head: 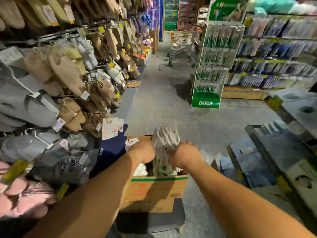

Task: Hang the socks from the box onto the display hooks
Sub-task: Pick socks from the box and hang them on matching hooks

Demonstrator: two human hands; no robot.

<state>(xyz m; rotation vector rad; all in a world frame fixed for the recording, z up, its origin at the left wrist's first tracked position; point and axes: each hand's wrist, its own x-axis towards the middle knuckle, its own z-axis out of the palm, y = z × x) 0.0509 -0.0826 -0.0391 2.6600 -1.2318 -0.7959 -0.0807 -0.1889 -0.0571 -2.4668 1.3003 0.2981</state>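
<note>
An open cardboard box (154, 188) stands on a dark stool in the aisle, low in the middle of the head view. Both hands reach into it. My left hand (143, 152) and my right hand (184, 154) are closed on either side of a bundle of pale socks (165, 141) with white card tags, lifted above the box's rim. More white socks (140, 169) lie inside the box. The display hooks (96, 114) run along the left wall, most of them hung with grey, beige and brown socks. A navy pair (112, 148) hangs beside the box.
A green Darlie toothbrush stand (208, 78) stands in the aisle ahead on the right. Behind it, a shopping trolley (181, 47) blocks part of the far aisle. Shelves and metal racks (267, 152) line the right side. The grey floor (163, 103) runs between.
</note>
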